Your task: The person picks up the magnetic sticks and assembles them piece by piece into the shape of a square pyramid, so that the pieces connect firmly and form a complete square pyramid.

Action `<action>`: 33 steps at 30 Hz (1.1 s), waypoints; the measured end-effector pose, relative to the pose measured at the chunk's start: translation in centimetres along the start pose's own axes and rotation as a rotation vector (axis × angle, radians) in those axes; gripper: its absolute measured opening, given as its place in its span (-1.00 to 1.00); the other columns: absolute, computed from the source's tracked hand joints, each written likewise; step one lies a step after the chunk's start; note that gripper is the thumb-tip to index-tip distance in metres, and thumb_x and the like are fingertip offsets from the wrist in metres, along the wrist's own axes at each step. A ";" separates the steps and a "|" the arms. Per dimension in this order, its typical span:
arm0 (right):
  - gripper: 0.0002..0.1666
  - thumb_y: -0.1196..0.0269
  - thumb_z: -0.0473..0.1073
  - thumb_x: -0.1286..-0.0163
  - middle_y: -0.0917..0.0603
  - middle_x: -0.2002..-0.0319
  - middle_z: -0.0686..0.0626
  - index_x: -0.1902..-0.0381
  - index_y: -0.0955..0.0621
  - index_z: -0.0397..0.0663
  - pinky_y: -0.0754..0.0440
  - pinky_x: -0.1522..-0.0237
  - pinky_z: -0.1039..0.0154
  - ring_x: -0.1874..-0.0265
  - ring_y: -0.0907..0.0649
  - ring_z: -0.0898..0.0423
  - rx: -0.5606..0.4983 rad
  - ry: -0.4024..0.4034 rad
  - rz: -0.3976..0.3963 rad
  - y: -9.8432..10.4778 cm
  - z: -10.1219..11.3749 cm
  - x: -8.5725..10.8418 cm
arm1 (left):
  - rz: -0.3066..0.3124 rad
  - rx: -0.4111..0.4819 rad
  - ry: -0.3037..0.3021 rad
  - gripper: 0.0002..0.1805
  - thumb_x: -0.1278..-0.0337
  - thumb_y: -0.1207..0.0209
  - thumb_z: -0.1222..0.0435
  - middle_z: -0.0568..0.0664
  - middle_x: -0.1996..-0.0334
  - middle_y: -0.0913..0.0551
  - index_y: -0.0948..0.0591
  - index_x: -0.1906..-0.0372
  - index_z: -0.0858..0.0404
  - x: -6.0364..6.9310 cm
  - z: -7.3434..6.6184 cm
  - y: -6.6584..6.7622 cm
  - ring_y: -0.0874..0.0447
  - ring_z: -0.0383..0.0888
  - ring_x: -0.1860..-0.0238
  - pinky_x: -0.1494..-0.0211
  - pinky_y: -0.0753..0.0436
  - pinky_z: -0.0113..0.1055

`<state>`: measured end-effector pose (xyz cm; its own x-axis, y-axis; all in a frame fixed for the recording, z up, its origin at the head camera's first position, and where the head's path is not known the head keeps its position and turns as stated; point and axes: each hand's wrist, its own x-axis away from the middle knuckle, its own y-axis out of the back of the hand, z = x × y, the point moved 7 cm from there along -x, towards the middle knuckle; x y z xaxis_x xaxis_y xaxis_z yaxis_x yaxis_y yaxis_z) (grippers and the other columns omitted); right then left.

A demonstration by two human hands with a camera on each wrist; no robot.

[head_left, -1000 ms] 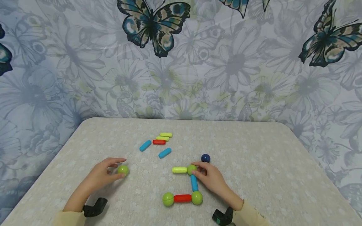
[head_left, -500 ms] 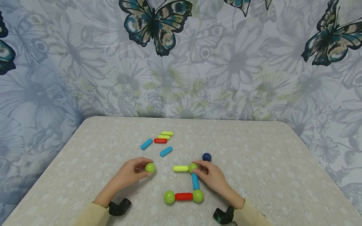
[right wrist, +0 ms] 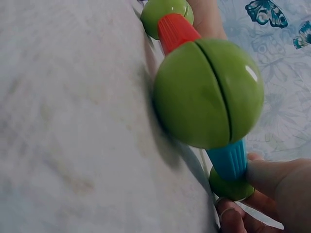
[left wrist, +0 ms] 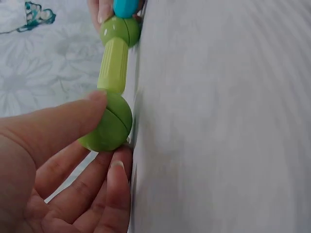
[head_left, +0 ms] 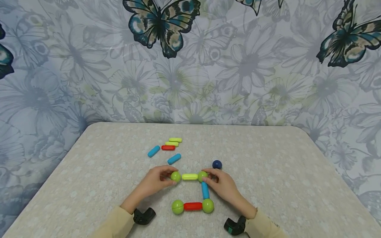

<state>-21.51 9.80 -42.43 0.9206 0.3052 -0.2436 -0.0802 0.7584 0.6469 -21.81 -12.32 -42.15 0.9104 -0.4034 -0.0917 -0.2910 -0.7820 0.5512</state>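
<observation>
Pinching grips at both ends of one yellow-green rod (head_left: 190, 177)

The left hand (head_left: 157, 180) reaches in from the near left, thumb on the near side and index finger on the far side of the far-left green ball (head_left: 176, 176), which sits at the rod's left end. The right hand (head_left: 221, 185) reaches from the near right, thumb and index finger pinching the far-right green ball (head_left: 202, 176) at the other end. Both forearms slant inward, low over the table (head_left: 268, 158). From that right ball a blue rod (head_left: 205, 190) runs nearer, to the near-right green ball (head_left: 208, 206). A navy ball (head_left: 217, 164) lies just beyond the right hand.
</observation>
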 end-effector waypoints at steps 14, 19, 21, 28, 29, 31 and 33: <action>-0.71 -0.31 -0.08 -0.25 -0.49 0.48 0.19 0.08 -0.67 -0.01 -0.38 0.55 0.36 0.59 -0.40 0.26 0.004 -0.020 -0.001 0.2 0.0 -0.1 | -0.120 0.010 0.059 -0.70 -0.11 -0.27 0.35 0.05 0.12 -0.63 -0.62 0.03 0.32 -0.5 -0.2 1.9 -0.59 -0.05 0.12 0.05 -0.56 -0.17; -0.71 -0.31 -0.08 -0.25 -0.49 0.48 0.19 0.08 -0.67 -0.01 -0.37 0.56 0.36 0.60 -0.39 0.26 0.004 -0.019 0.004 0.1 0.1 -0.1 | -0.292 -0.017 0.116 -0.73 -0.17 -0.21 0.38 0.15 0.08 -0.61 -0.60 0.03 0.36 -2.2 0.1 5.7 -0.56 0.02 0.06 -0.03 -0.52 -0.11; -0.71 -0.32 -0.09 -0.25 -0.49 0.48 0.19 0.08 -0.67 -0.01 -0.37 0.56 0.36 0.60 -0.39 0.25 0.001 -0.018 0.003 0.0 0.1 -0.1 | -0.302 -0.023 0.120 -0.72 -0.20 -0.19 0.39 0.17 0.03 -0.59 -0.59 -0.01 0.37 -3.5 0.5 6.9 -0.53 0.06 0.01 -0.06 -0.50 -0.08; -0.71 -0.31 -0.09 -0.25 -0.49 0.48 0.19 0.07 -0.67 0.01 -0.38 0.56 0.36 0.60 -0.39 0.26 -0.005 -0.021 0.006 -0.1 0.0 -0.1 | -0.186 -0.093 0.219 -0.64 -0.23 -0.17 0.35 0.22 -0.09 -0.49 -0.53 -0.12 0.36 -8.6 3.1 8.7 -0.43 0.14 -0.10 -0.09 -0.46 -0.03; -0.71 -0.31 -0.08 -0.25 -0.49 0.48 0.19 0.07 -0.67 0.01 -0.37 0.56 0.36 0.60 -0.39 0.26 -0.007 -0.026 0.008 -0.1 0.0 -0.1 | -0.161 -0.102 0.229 -0.64 -0.23 -0.16 0.36 0.22 -0.10 -0.49 -0.52 -0.12 0.36 -9.3 3.4 8.6 -0.43 0.15 -0.10 -0.08 -0.47 -0.03; -0.70 -0.31 -0.06 -0.25 -0.49 0.48 0.19 0.07 -0.67 0.01 -0.37 0.56 0.36 0.61 -0.39 0.26 -0.007 -0.034 0.012 -0.1 -0.1 0.0 | -0.122 -0.131 0.239 -0.64 -0.24 -0.15 0.36 0.22 -0.09 -0.49 -0.53 -0.12 0.36 -10.5 3.7 8.1 -0.43 0.15 -0.09 -0.06 -0.48 -0.06; -0.69 -0.30 -0.05 -0.25 -0.50 0.49 0.18 0.06 -0.67 0.00 -0.37 0.57 0.36 0.61 -0.39 0.26 -0.009 -0.041 0.015 -0.1 -0.2 0.0 | -0.092 -0.168 0.232 -0.66 -0.23 -0.15 0.37 0.23 -0.06 -0.50 -0.54 -0.09 0.37 -11.6 3.7 7.5 -0.45 0.14 -0.07 -0.05 -0.49 -0.09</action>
<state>-21.56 9.81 -42.63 0.9342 0.2930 -0.2035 -0.0979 0.7591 0.6436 -35.65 -15.27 -40.02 0.9791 -0.2005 0.0337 -0.1694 -0.7129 0.6805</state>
